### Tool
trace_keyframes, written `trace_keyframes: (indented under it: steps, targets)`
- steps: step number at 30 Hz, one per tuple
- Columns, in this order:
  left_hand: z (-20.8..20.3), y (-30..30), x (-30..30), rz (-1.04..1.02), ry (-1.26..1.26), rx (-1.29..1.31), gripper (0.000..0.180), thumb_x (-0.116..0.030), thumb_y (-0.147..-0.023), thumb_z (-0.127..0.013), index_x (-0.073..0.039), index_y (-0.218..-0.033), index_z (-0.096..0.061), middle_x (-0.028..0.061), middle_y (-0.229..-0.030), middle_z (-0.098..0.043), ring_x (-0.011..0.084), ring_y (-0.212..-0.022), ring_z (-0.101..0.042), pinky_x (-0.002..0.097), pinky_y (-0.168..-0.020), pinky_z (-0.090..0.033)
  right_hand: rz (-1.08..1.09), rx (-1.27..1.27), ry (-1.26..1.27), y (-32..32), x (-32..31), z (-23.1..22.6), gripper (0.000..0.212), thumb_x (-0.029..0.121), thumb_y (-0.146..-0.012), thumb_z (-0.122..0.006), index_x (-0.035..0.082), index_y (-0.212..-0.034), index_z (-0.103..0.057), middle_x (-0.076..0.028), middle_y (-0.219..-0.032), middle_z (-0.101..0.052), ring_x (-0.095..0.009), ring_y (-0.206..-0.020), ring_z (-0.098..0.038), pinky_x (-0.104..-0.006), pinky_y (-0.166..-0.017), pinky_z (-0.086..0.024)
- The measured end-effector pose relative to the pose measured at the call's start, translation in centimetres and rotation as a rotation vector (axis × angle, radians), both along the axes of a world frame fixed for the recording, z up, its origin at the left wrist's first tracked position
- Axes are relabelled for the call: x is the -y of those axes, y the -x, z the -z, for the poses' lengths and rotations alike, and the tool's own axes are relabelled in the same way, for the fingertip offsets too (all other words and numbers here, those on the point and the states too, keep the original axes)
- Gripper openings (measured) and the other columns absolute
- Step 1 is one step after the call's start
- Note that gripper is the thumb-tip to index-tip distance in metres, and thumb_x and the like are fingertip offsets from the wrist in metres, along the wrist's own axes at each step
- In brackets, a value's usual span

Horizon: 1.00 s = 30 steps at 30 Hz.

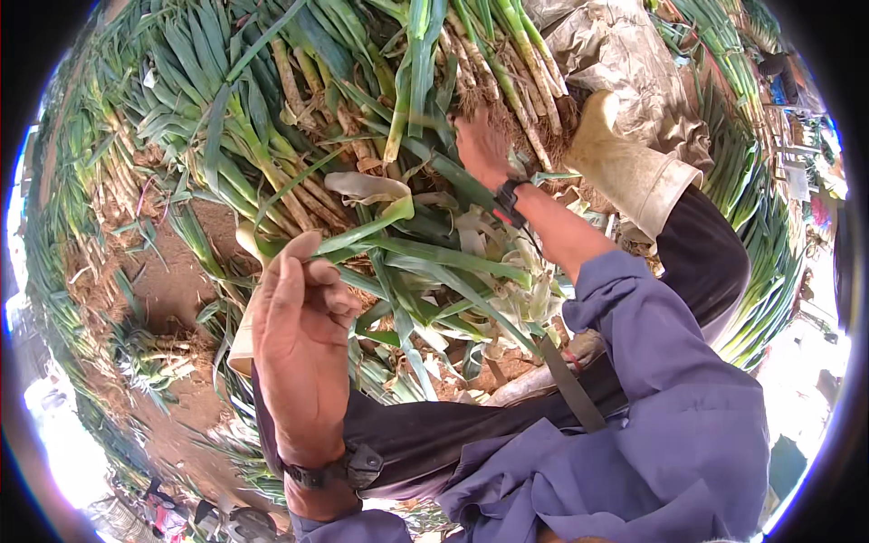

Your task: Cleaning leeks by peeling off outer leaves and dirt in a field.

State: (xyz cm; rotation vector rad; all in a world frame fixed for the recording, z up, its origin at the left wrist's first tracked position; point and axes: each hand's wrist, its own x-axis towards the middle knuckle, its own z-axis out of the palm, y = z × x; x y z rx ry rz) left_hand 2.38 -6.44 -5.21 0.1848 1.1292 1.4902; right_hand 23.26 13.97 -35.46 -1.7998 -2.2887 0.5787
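My left hand is raised palm up, its fingers apart and a little bent, with nothing in them. A loose green leek leaf passes just beyond its fingertips. Farther off, my right hand reaches into the pile and is smeared by motion, so its fingers do not read clearly. It is beside the roots of several leeks, whose pale stems and brown roots point toward me. Another bunch of leeks lies to the left. Stripped leaves are strewn between my legs.
Pale boots are on my feet, one at each side of the leaf litter. Crumpled brown sheeting lies at the far right. Heaped leeks cover the left side around bare reddish soil. More leeks line the right.
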Motion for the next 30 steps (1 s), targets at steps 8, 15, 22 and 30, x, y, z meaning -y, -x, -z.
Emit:
trace_keyframes:
  steps: [8, 15, 22, 30]
  targets:
    - [0.8, -0.7, -1.0, 0.023, 0.047, 0.026, 0.029, -0.020, -0.107, -0.050, 0.000, -0.128, -0.057, 0.0035, -0.095, -0.066, 0.0093, -0.078, -0.061, 0.0244, -0.073, -0.050, -0.923, 0.142, 0.526, -1.3, 10.3, 0.0, 0.028, 0.030, -0.087, -0.064, 0.004, -0.097, -0.070, -0.022, -0.097, -0.070, -0.040, -0.091, -0.068, -0.0513, -0.077, -0.053]
    - [0.3, -0.6, -0.3, 0.044, 0.056, -0.014, 0.030, -0.019, -0.107, -0.048, 0.002, -0.129, -0.055, 0.0055, -0.094, -0.067, 0.0114, -0.078, -0.061, 0.0260, -0.074, -0.050, -0.693, -0.041, -0.330, 7.5, -2.1, -4.2, 0.029, 0.017, -0.090, -0.061, 0.008, -0.117, -0.061, -0.012, -0.111, -0.060, -0.030, -0.097, -0.063, -0.0406, -0.067, -0.053]
    - [-0.3, -0.4, 0.1, 0.028, 0.027, -0.030, 0.031, -0.020, -0.107, -0.050, 0.001, -0.129, -0.055, 0.0057, -0.094, -0.066, 0.0108, -0.080, -0.060, 0.0257, -0.074, -0.048, -1.064, 0.538, -0.425, 7.9, -5.8, -3.0, 0.013, 0.013, -0.080, -0.066, 0.010, -0.087, -0.078, -0.009, -0.105, -0.064, -0.024, -0.089, -0.064, -0.0373, -0.076, -0.050]
    - [1.1, 0.6, 0.0, 0.016, 0.010, -0.164, 0.031, -0.023, -0.104, -0.057, 0.000, -0.124, -0.060, 0.0018, -0.097, -0.061, 0.0113, -0.084, -0.058, 0.0276, -0.080, -0.051, -0.925, -0.107, -0.661, 1.7, 2.6, -11.7, 0.012, 0.006, -0.081, -0.066, 0.001, -0.088, -0.058, -0.009, -0.096, -0.054, -0.020, -0.083, -0.059, -0.0276, -0.061, -0.054]
